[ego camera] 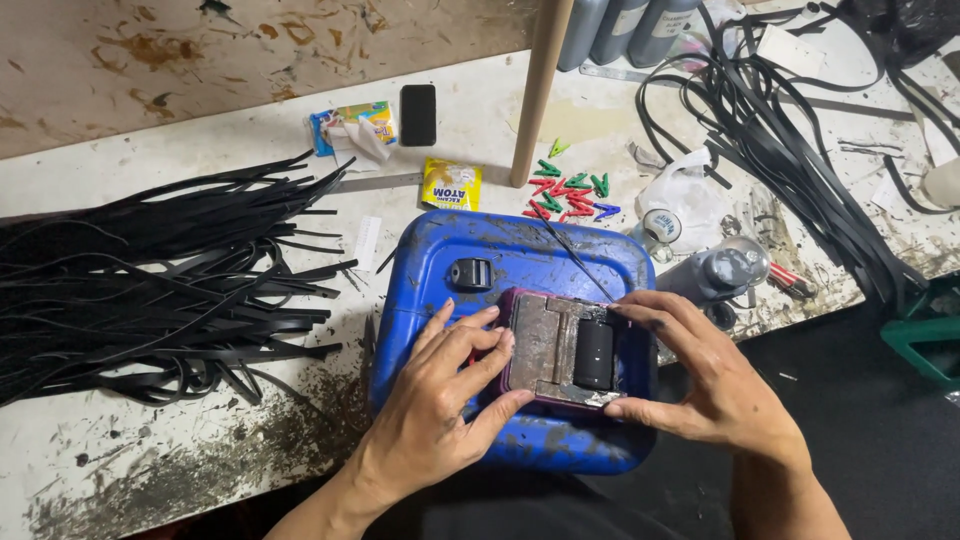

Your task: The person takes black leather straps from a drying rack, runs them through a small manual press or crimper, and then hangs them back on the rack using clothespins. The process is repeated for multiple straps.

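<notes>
A small dark purple box-like tool (560,350) with a black roller (593,354) lies on top of a blue plastic jerry can (520,265) lying on its side. My left hand (445,400) presses its fingers against the tool's left edge. My right hand (690,370) grips the tool's right side, thumb at the near corner and fingers over the far corner. A thin black strip (565,245) runs from the tool's top across the can. The can's black cap (472,273) sits just beyond my left fingers.
A heap of black strips (150,285) lies on the left of the stained white table (200,440). More black strips (790,140) coil at the right. Coloured clothes pegs (570,195), a wooden pole (538,90), snack packets (452,184), a phone (418,114) and bottles (725,270) lie behind.
</notes>
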